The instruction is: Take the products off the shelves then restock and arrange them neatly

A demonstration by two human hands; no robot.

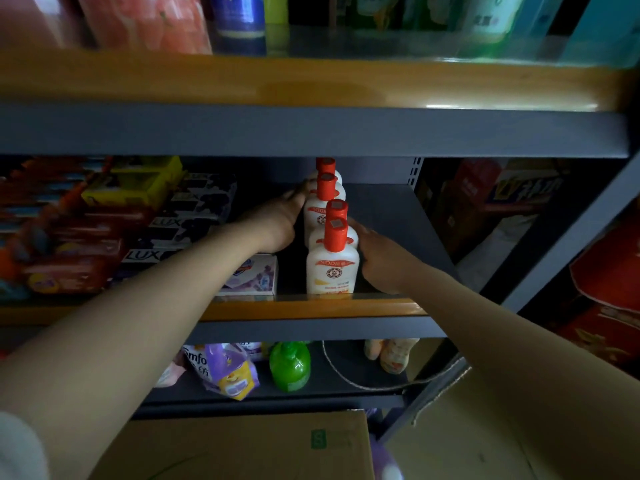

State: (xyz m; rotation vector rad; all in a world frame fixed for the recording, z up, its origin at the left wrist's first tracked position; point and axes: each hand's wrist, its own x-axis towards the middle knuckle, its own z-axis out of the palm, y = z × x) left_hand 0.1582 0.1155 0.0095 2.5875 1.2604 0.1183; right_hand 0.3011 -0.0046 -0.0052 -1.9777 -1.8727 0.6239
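Nearest, a cardboard box [242,448] sits below the dim steel shelving; above it, on the middle shelf [311,308] right of stacked soap boxes [162,230], four white red-capped bottles [332,268] stand in a front-to-back file. The left hand [280,220], fingers together and flat, touches the file's left side far back, while the right hand [381,261], fingers loosely extended, presses the near bottles' right side. This looks like the arranging step; next, probably a gentle squeeze to straighten the row without toppling it.
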